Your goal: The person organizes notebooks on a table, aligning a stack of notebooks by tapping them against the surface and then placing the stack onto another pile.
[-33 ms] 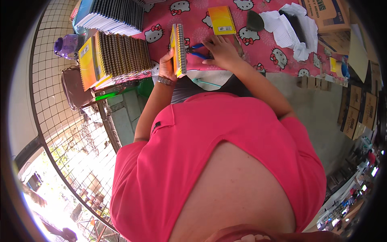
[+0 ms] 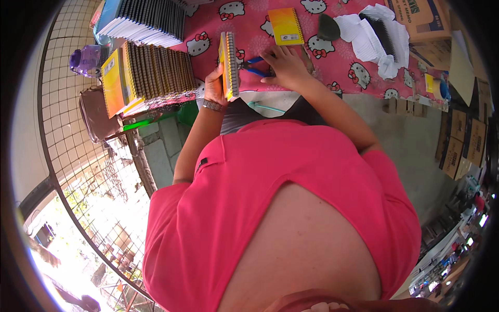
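My left hand grips a yellow spiral notebook on edge, with its wire coil facing right. Blue-handled pliers are in my right hand, the handles spread between thumb and fingers. Their jaws point left at the coil's side; whether they touch the wire is too small to tell. Just beyond my right hand, another yellow spiral notebook lies flat on the pink patterned tablecloth.
To the left stands a row of yellow spiral notebooks, with black-coiled books behind it. A purple container and a brown bag are farther left. On the right are crumpled white paper, a dark block and a cardboard box.
The notebook in my left hand has shifted very slightly to the left. My right hand and the pliers stay almost in place.
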### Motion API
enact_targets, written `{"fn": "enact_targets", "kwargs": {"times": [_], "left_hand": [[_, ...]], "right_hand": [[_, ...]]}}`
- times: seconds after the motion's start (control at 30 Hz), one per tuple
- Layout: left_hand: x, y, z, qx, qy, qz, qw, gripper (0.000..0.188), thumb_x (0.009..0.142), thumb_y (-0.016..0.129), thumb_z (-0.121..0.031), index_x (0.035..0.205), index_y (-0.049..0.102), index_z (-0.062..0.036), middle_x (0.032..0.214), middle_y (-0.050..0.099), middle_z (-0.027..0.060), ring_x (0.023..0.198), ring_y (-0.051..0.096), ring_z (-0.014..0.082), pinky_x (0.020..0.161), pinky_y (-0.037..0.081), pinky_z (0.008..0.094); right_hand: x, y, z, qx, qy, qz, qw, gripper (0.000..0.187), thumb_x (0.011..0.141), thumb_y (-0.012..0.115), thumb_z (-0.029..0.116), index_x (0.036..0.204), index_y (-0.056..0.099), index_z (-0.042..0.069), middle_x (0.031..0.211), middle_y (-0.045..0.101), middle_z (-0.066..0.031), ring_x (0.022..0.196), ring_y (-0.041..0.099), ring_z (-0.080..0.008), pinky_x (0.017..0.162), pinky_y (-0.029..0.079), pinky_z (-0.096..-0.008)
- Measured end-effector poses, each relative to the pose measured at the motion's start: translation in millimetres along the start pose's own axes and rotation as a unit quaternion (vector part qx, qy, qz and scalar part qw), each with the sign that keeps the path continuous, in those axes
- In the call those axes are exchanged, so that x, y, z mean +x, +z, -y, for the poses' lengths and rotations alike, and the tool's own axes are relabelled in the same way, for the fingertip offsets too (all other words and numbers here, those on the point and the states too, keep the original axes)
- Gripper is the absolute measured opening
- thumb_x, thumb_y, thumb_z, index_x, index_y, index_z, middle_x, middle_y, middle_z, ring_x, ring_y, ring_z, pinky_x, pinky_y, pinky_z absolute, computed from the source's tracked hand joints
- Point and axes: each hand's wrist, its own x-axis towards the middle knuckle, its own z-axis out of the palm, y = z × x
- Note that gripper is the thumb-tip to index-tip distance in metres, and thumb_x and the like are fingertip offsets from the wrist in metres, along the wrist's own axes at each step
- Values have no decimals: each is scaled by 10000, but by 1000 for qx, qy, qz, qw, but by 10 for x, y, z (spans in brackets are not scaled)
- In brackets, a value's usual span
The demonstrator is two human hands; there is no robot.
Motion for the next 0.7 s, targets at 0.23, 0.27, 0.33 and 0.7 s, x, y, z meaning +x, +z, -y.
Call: {"fn": "enact_targets", "kwargs": {"times": [0.23, 0.27, 0.33, 0.7], "left_hand": [[-94, -18, -49, 35, 43, -89, 995, 370, 840, 674, -242, 1120, 573, -22, 956, 667, 128, 791, 670, 258, 663, 581, 398], [-86, -20, -77, 14, 27, -34, 999, 597, 882, 638, -139, 1406, 362, -70, 1053, 549, 78, 899, 609, 167, 755, 533, 351], [-86, -35, -85, 40, 36, -50, 997, 556, 876, 649, -159, 1367, 407, -58, 1021, 556, 76, 892, 616, 173, 765, 534, 354], [32, -8, -90, 175, 39, -210, 961, 362, 887, 653, -183, 1191, 536, -26, 1101, 638, 98, 983, 642, 239, 874, 521, 378]], "right_hand": [[29, -219, 125, 480, 203, -103, 847, 391, 798, 708, 367, 1057, 632, 85, 1027, 605, -127, 1021, 580, -312, 847, 463, -386], [76, -455, 206, 462, 219, -76, 856, 356, 837, 677, 338, 1012, 633, 31, 937, 621, -172, 935, 606, -339, 807, 480, -392], [189, -220, 3, 288, 173, -222, 915, 375, 851, 662, 328, 1030, 616, 2, 961, 619, -192, 948, 598, -350, 819, 475, -417], [557, 146, -784, 214, 371, -131, 894, 445, 708, 776, 243, 1045, 627, -5, 938, 658, -192, 870, 632, -341, 813, 495, -422]]}}
